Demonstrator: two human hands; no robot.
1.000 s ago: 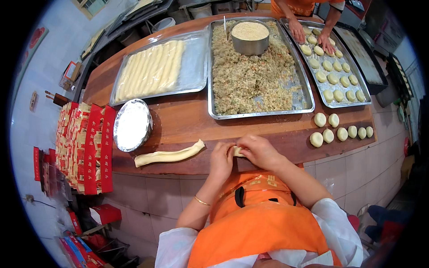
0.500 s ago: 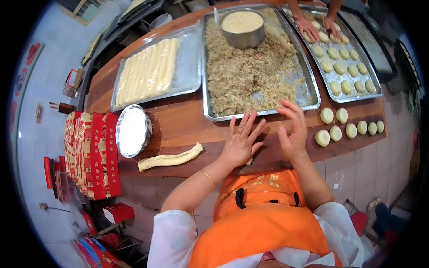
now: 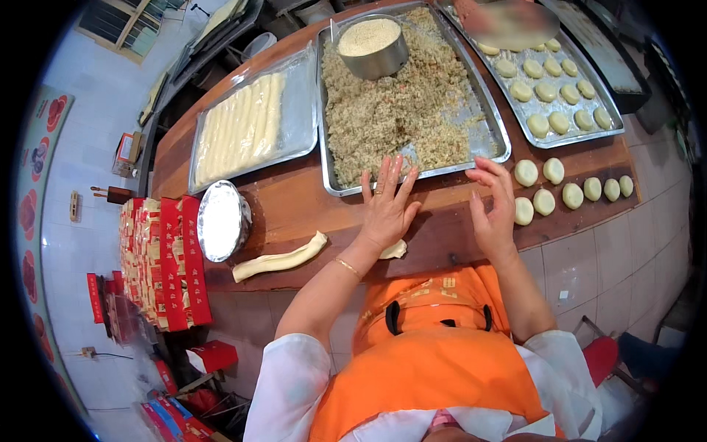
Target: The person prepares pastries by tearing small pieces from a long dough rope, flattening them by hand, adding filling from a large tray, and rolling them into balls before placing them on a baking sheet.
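My left hand (image 3: 390, 210) is open, palm down, its fingers spread near the front rim of the filling tray (image 3: 340, 190). Just below its palm a small dough piece (image 3: 395, 250) lies by the table's front edge, partly covered. My right hand (image 3: 493, 214) is open too, thumb apart from slightly bent fingers, with nothing in it. To its right, several round pale dough cakes (image 3: 543, 202) rest on the wood. A long twisted dough strip (image 3: 281, 258) lies left of my left forearm. Crumbly filling (image 3: 390, 110) is heaped in the tray.
A round metal pan of pale grains (image 3: 375, 62) sits in the filling. Plastic-covered dough rolls (image 3: 239, 125) lie on a left tray. A foil-covered bowl (image 3: 221, 221) stands beside red packages (image 3: 166, 258). At far right, a person's blurred hands (image 3: 493, 18) are over a tray of cakes (image 3: 615, 131).
The view has shifted a little. My left hand has moved away from the table edge, so more of the small dough piece shows. My right hand stays raised beside it.
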